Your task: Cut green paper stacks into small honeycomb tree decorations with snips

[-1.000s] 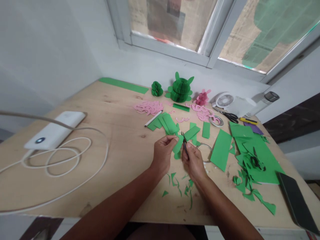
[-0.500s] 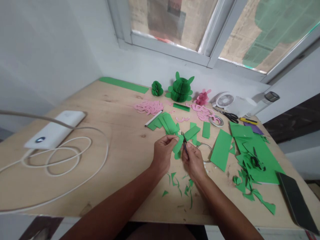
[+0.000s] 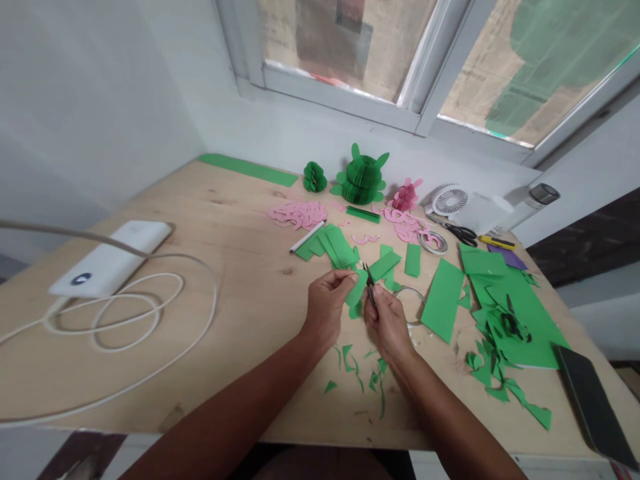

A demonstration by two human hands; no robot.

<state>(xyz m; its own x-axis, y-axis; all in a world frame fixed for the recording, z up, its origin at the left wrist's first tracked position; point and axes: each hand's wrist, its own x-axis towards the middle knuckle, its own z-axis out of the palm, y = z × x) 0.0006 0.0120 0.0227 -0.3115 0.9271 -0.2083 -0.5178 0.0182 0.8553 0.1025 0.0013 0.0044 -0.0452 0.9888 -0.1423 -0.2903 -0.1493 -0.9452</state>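
Pinched between the fingers of my left hand [image 3: 327, 300] is a small rounded piece of green paper [image 3: 357, 289]. My right hand [image 3: 387, 320] grips small dark scissors [image 3: 370, 283], their blades pointing away from me, just right of the paper piece. Whether the blades touch the paper I cannot tell. Beyond my hands lie stacked green paper strips [image 3: 339, 247] and a crossed green strip [image 3: 385, 265]. Thin green offcuts [image 3: 357, 373] are scattered between my forearms on the wooden table [image 3: 240, 320].
Along the wall stand a green honeycomb paper figure [image 3: 363, 180], a pink one [image 3: 406, 195] and a white fan [image 3: 449, 200]. Pink scraps [image 3: 299, 215] lie nearby. Green sheets [image 3: 535, 327], black scissors [image 3: 463, 233] and a dark phone-like slab [image 3: 595, 403] are right; a white power bank [image 3: 113, 260] with cable is left.
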